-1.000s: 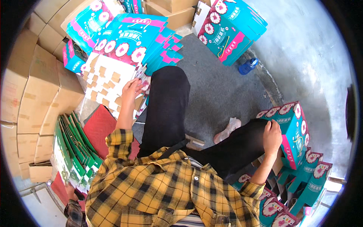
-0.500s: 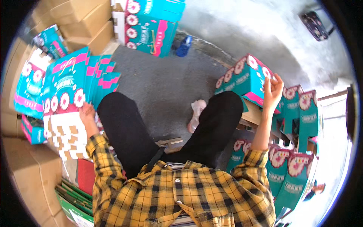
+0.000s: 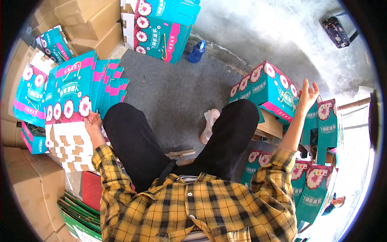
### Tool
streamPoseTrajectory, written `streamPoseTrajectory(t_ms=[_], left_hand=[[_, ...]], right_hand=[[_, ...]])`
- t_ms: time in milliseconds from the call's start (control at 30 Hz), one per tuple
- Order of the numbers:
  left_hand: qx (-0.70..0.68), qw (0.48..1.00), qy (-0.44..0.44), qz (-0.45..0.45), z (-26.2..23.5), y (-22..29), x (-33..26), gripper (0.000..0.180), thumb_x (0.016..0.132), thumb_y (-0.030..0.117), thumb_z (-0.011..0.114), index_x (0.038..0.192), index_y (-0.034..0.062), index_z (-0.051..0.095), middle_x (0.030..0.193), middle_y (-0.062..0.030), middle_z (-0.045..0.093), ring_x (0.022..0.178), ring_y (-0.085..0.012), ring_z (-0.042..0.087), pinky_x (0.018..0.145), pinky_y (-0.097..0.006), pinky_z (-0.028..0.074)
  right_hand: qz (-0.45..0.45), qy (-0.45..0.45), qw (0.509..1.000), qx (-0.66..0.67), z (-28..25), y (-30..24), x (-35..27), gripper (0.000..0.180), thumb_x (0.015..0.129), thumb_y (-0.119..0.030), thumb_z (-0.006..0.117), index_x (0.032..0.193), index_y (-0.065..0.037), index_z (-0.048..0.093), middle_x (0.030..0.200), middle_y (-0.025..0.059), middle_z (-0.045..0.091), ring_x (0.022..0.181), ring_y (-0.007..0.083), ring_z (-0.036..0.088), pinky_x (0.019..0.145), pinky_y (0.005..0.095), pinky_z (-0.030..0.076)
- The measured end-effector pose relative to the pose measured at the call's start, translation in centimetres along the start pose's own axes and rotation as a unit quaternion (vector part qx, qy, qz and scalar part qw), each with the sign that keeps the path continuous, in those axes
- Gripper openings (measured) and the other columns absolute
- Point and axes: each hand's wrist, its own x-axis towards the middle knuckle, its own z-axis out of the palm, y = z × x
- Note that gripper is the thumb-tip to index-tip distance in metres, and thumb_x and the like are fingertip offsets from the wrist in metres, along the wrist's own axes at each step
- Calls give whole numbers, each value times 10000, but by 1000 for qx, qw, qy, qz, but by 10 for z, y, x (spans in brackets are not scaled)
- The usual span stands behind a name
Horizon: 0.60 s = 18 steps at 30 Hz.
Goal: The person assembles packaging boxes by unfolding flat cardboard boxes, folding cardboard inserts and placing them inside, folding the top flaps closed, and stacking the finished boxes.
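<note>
My left hand (image 3: 93,122) is at the lower right edge of a flat teal-and-pink carton (image 3: 72,90) that tops a stack on my left. Its fingers look loosely apart, and fingertips may touch the carton's edge. White slotted flaps (image 3: 70,141) of the stacked cartons stick out beside that wrist. On my right, my right hand (image 3: 308,96) is raised with fingers apart and nothing in them. Closest to it stands a folded-up teal box (image 3: 264,88) with pink flower pictures and a yellow cord handle, resting on a brown carton (image 3: 271,123).
More teal boxes (image 3: 314,189) stand in rows at the right. Flat teal cartons (image 3: 161,32) lean at the back beside a blue bottle (image 3: 196,52). Brown cartons (image 3: 36,181) pile up on the left, near green folded cardboard (image 3: 80,218). A dark bag (image 3: 335,32) lies far right.
My right hand has moved right, away from the folded-up teal box, and its fingers have spread. My left hand stays by the flat carton's edge, its fingers slightly looser.
</note>
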Motion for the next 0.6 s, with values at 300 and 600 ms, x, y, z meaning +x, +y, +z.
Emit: streamPoseTrajectory(t_ms=[300,600], left_hand=[[-41,992,-114,-23,-30,8,44,397,921,385,497,1148,61,461,1078,-153,638,962,-271,630,731,-446,470],[-203,955,-154,-155,-46,33,72,434,949,394,392,1224,66,462,1177,-146,597,1029,-280,604,729,-454,438]], right_hand=[[-55,45,970,-233,-31,35,31,429,801,-274,693,1077,0,512,708,73,646,629,144,586,610,282,463],[-83,141,956,-242,-55,-1,65,575,759,-426,727,1095,3,543,676,50,613,611,147,560,611,284,459]])
